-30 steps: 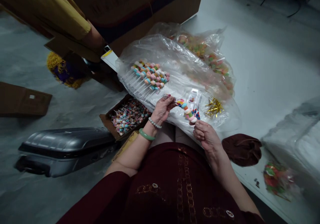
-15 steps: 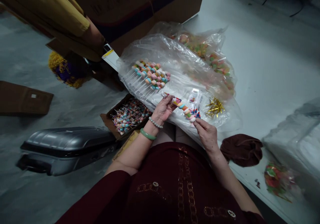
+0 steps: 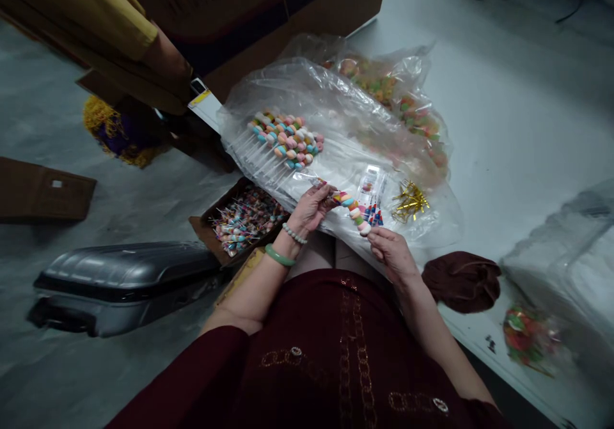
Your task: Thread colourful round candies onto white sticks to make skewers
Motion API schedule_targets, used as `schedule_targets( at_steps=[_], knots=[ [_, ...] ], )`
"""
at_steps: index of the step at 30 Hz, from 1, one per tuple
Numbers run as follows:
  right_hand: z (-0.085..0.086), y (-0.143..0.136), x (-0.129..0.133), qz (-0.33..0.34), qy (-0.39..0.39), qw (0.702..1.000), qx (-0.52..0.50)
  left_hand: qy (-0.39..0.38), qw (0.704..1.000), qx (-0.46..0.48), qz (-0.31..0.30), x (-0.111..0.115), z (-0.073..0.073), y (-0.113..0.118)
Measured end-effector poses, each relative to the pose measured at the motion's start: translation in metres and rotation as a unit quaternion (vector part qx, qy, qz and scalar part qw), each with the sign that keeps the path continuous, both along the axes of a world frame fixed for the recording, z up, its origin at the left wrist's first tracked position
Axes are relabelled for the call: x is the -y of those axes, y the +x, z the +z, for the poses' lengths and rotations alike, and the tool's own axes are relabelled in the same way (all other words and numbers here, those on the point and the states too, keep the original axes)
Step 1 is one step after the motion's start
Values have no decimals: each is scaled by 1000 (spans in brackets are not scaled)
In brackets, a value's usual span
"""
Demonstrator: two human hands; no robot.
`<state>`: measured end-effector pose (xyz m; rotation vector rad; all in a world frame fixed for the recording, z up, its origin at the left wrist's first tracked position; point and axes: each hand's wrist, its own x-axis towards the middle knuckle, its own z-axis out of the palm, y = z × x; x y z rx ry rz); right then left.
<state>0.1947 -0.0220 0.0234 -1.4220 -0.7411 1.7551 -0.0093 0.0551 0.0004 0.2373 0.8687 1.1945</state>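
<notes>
A skewer of pastel candies (image 3: pixel 354 211) is held between my two hands. My left hand (image 3: pixel 313 206), with a beaded bracelet and a green bangle, pinches its upper left end beside a colourful wrapper piece. The fingers of my right hand (image 3: pixel 391 249) are closed on the lower right end, at a white candy. Several candy skewers (image 3: pixel 288 140) lie on the clear plastic just beyond my left hand. Small printed labels (image 3: pixel 371 189) and gold twist ties (image 3: pixel 410 202) lie beyond my right hand.
An open carton of wrapped candy skewers (image 3: pixel 247 221) stands left of my left arm, near a grey suitcase (image 3: pixel 129 266). Bagged gummy candies (image 3: pixel 417 119) lie farther back, and a brown cloth (image 3: pixel 463 282) at right. Another person's arm (image 3: pixel 165 55) reaches in at upper left.
The view has shifted slightly. My hands still hold the candy skewer, which now hangs a little more steeply toward my right hand.
</notes>
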Motion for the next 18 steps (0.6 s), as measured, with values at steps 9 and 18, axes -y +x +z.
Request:
schedule_targets(
  at_steps=[9,18],
  knots=[
    [-1,-13,0,-6,-18,1000,13,-60,993,100,31,-3,12,2],
    [-6,-14,13,-66,100,983,137,-103,986,109,69,-5,10,-3]
  ],
)
